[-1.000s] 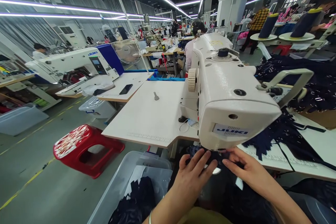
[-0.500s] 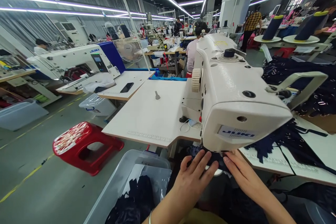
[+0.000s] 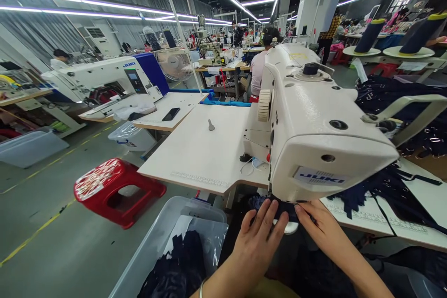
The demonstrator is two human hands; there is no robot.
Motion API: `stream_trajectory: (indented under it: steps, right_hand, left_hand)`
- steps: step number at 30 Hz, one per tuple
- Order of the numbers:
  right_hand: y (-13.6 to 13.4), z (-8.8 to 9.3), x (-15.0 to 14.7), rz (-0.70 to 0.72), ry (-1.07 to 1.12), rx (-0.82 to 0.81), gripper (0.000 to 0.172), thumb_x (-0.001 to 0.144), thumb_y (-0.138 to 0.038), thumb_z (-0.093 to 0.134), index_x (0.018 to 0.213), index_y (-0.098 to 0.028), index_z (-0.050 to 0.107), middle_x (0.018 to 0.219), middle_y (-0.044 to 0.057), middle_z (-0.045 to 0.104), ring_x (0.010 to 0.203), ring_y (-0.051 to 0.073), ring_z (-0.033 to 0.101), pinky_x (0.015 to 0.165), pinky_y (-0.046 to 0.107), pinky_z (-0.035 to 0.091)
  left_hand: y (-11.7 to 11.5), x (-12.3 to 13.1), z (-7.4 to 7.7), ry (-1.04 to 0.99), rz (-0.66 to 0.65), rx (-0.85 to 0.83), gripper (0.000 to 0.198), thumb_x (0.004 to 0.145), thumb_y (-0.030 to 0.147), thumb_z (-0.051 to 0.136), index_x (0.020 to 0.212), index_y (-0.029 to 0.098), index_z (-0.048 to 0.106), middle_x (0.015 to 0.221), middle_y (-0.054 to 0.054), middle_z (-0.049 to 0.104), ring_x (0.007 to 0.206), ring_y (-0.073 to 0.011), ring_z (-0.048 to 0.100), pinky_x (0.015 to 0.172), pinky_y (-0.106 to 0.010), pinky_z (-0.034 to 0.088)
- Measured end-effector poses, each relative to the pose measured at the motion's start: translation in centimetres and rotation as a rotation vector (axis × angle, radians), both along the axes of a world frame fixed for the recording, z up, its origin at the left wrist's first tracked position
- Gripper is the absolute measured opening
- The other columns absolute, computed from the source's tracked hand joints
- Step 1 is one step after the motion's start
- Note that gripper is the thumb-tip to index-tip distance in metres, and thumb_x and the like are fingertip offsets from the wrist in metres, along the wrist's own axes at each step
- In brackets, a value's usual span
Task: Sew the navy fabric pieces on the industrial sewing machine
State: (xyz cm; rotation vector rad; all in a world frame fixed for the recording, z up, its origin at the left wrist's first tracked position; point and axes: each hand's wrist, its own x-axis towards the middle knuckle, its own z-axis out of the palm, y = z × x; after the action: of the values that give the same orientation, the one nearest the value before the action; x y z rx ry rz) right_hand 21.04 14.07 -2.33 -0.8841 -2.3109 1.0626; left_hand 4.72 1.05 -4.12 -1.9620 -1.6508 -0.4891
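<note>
A white JUKI sewing machine [image 3: 335,158] stands in front of me, its head overhanging my hands. Navy fabric [image 3: 288,210], gathered at its left end, lies beneath the head on a small white machine arm [image 3: 291,228]. My left hand [image 3: 256,242] rests on the fabric's left part, fingers stretched out and slightly apart. On the fabric's right edge, the fingers of my right hand [image 3: 319,223] are closed, thumb forward. A bit of dark material shows under the right fingers. The needle area is hidden by the head and my fingers.
A clear plastic bin [image 3: 153,247] with navy pieces stands at lower left, near a red stool [image 3: 118,193]. A small metal key-like piece [image 3: 211,125] lies on the white tabletop [image 3: 195,149]. Navy straps and garments [image 3: 373,186] pile up at right. Someone in pink [image 3: 257,72] sits ahead.
The view has shifted slightly, so the scene sits a little further right. My right fingers have curled closer together, and more of the navy fabric shows between my hands. My left hand stays nearly in place.
</note>
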Motion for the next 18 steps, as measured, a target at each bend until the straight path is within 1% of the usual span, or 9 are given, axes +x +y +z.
stream_trajectory:
  steps: [2, 4, 7, 9, 12, 18]
  right_hand:
    - [0.23, -0.10, -0.15, -0.022, -0.024, 0.008, 0.039, 0.095, -0.044, 0.038, 0.111, -0.025, 0.068, 0.104, 0.010, 0.060, 0.111, 0.028, 0.053, 0.100, 0.042, 0.043]
    - [0.45, -0.17, -0.30, -0.045, -0.037, 0.013, 0.038, 0.095, -0.045, 0.039, 0.098, -0.025, 0.071, 0.093, 0.009, 0.062, 0.101, 0.028, 0.057, 0.093, 0.041, 0.046]
    - [0.64, -0.09, -0.45, -0.068, -0.049, 0.023, 0.038, 0.094, -0.044, 0.039, 0.086, -0.025, 0.071, 0.087, 0.008, 0.063, 0.092, 0.027, 0.059, 0.086, 0.039, 0.048]
    - [0.66, 0.02, -0.47, -0.075, -0.064, 0.033, 0.038, 0.094, -0.044, 0.039, 0.083, -0.024, 0.070, 0.086, 0.008, 0.064, 0.090, 0.027, 0.060, 0.082, 0.038, 0.049]
    - [0.61, 0.09, -0.44, -0.083, -0.088, 0.044, 0.038, 0.094, -0.043, 0.039, 0.084, -0.022, 0.069, 0.085, 0.008, 0.063, 0.090, 0.026, 0.060, 0.081, 0.037, 0.049]
    - [0.54, -0.11, -0.67, -0.104, -0.088, 0.045, 0.038, 0.093, -0.042, 0.038, 0.084, -0.021, 0.068, 0.086, 0.008, 0.063, 0.089, 0.025, 0.060, 0.079, 0.036, 0.047]
  left_hand:
    - [0.09, 0.20, -0.04, -0.002, 0.013, 0.017, 0.041, 0.097, 0.019, 0.034, 0.134, 0.021, 0.051, 0.142, -0.009, 0.048, 0.133, -0.0206, 0.038, 0.108, -0.034, 0.020]
    - [0.23, 0.33, -0.13, -0.012, 0.021, 0.032, 0.040, 0.097, 0.019, 0.036, 0.133, 0.021, 0.052, 0.140, -0.009, 0.049, 0.132, -0.0204, 0.039, 0.107, -0.034, 0.021]
    - [0.44, 0.36, -0.41, -0.046, 0.015, 0.038, 0.038, 0.097, 0.022, 0.038, 0.131, 0.023, 0.055, 0.138, -0.007, 0.052, 0.130, -0.0198, 0.041, 0.106, -0.034, 0.022]
    - [0.54, 0.34, -0.66, -0.077, 0.020, 0.039, 0.037, 0.097, 0.022, 0.040, 0.131, 0.026, 0.054, 0.137, -0.005, 0.053, 0.129, -0.0186, 0.042, 0.105, -0.033, 0.024]
    - [0.66, 0.39, -0.87, -0.105, 0.041, 0.044, 0.038, 0.096, 0.020, 0.043, 0.132, 0.029, 0.053, 0.136, -0.002, 0.054, 0.128, -0.0172, 0.043, 0.103, -0.033, 0.026]
    - [0.84, 0.86, -0.29, -0.115, 0.060, 0.058, 0.036, 0.097, 0.019, 0.039, 0.126, 0.029, 0.058, 0.131, -0.002, 0.058, 0.124, -0.0179, 0.045, 0.099, -0.033, 0.027]
